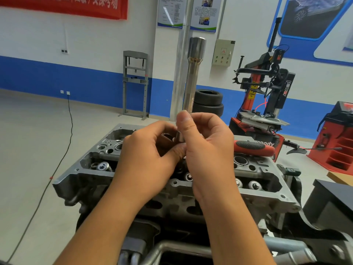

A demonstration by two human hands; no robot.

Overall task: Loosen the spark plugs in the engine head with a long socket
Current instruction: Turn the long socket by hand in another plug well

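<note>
We hold the long socket (193,77) upright above the engine head (175,188), with its wide open end at the top and its lower end between our two hands. Our right hand (206,150) grasps the lower part of the socket, the thumb pressed against the shaft and the fingers curled round it. Our left hand (147,155) is curled too and pinches a small metal piece at the bottom end of the socket; we cannot tell what this piece is. Both hands are over the middle of the engine head, which shows valve springs (104,166) near its left edge and round openings near its right edge. A red and black ratchet handle (253,147) lies on the far right corner of the engine head. Behind, there are stacked tyres (209,102) and a red tyre machine (267,96) by the blue and white wall.
</note>
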